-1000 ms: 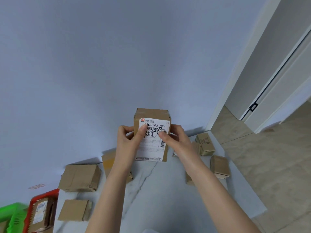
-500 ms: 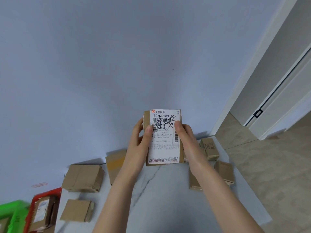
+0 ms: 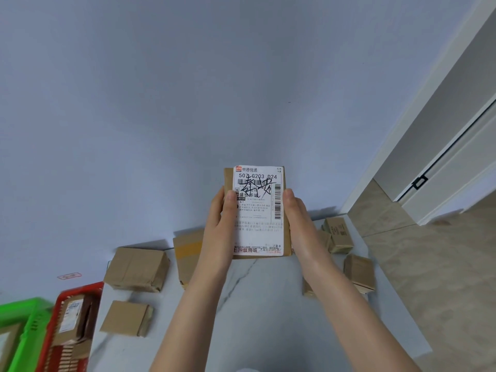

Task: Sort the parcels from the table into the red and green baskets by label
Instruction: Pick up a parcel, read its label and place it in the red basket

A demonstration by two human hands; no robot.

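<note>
A brown cardboard parcel (image 3: pixel 259 210) with a white shipping label facing me is held up above the white marbled table (image 3: pixel 252 304). My left hand (image 3: pixel 221 224) grips its left edge with the thumb on the label. My right hand (image 3: pixel 300 221) grips its right edge. The red basket (image 3: pixel 80 289) stands at the lower left with labelled parcels inside. The green basket (image 3: pixel 24 312) sits beside it at the far left edge, with a parcel partly showing in it.
Several plain brown parcels lie on the table: two at the left (image 3: pixel 138 268) (image 3: pixel 126 318), one with yellow tape (image 3: pixel 188 253) behind my left arm, smaller ones at the right (image 3: pixel 338 234) (image 3: pixel 359 272). A blue wall rises behind; the table's right edge drops to a tiled floor.
The parcel has been turned upright so its label faces me squarely, and lifted a little closer. Both hands have shifted from the front of the label to its side edges.
</note>
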